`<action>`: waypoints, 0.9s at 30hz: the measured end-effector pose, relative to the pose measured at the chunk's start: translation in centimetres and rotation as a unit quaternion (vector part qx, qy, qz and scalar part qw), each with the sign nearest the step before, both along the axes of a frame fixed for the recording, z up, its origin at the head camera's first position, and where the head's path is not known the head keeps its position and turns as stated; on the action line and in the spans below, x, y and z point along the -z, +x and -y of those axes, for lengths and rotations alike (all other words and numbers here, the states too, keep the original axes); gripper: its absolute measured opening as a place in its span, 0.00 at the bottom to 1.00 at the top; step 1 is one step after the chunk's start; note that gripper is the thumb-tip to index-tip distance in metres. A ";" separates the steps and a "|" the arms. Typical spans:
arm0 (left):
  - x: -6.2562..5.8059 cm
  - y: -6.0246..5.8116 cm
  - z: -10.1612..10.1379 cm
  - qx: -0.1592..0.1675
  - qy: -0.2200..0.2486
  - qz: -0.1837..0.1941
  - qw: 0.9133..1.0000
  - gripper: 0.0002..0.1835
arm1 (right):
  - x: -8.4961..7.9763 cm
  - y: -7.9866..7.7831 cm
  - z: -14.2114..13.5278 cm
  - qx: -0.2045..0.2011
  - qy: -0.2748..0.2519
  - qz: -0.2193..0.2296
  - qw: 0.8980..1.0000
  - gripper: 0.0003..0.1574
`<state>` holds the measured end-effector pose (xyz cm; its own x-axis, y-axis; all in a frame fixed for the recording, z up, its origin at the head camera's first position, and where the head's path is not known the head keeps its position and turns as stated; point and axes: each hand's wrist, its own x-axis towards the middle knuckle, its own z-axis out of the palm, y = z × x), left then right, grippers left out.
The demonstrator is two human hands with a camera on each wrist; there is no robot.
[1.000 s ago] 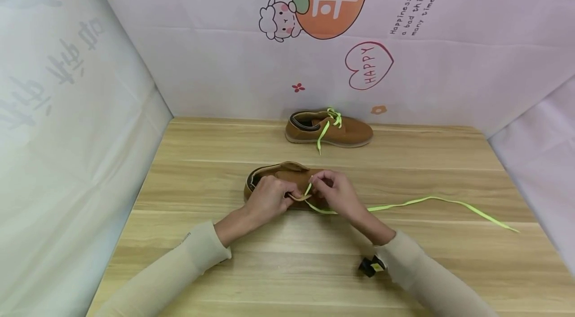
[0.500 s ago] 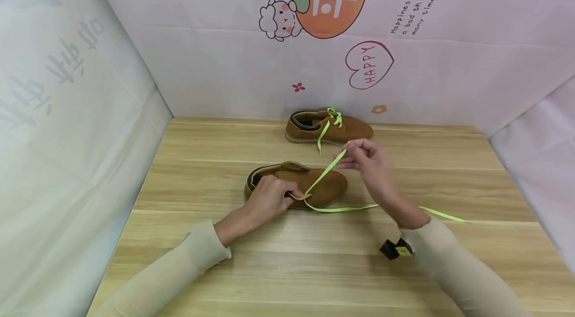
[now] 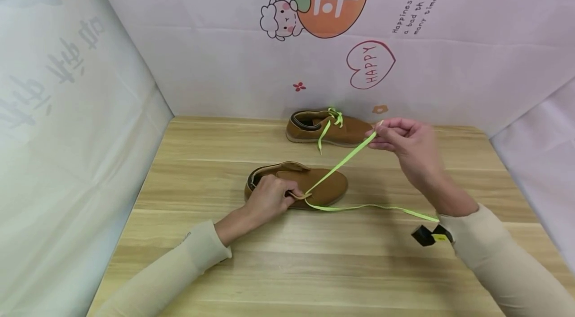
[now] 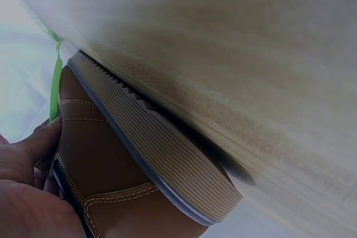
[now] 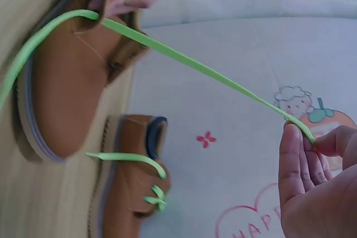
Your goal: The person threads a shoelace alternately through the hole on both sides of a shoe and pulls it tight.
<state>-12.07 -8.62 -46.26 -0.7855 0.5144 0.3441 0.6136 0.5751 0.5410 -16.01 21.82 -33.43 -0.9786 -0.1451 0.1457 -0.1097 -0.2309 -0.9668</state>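
Observation:
A brown shoe [image 3: 323,182] stands on the table with its toe to the right. My left hand [image 3: 269,199] grips its near eyelet flap [image 5: 109,9], fingers inside the opening. A neon green shoelace [image 3: 343,161] passes through that flap. Its end is pinched between thumb and fingers of my right hand [image 3: 411,150], raised to the right of the shoe. The stretch from flap to hand is taut. The lace's other part runs right along the table. In the left wrist view, the ribbed sole [image 4: 162,143] and stitched side [image 4: 95,149] fill the middle.
Behind, against the back cloth [image 3: 224,72], stands a second brown shoe [image 3: 301,133] with a green lace [image 3: 334,116] tied on it and one end hanging down. The wooden table [image 3: 269,277] ends at cloth walls on the left, back and right.
My right hand has moved from beside the flap up and to the right, drawing a longer stretch of lace through. The part on the table has shortened. My left hand has stayed put.

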 end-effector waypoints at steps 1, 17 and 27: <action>0.0 0.0 0.0 -0.001 -0.001 -0.002 1.000 0.12 | -0.3 -0.1 -0.2 0.000 -0.012 -0.001 1.000 0.02; 0.0 0.1 0.0 -0.001 -0.006 -0.018 1.000 0.11 | -5.7 -0.9 -3.9 0.070 -0.117 -0.014 0.991 0.03; 0.0 0.2 0.0 -0.005 -0.004 -0.013 1.000 0.11 | -7.0 -0.9 -4.3 0.085 -0.136 -0.019 0.987 0.05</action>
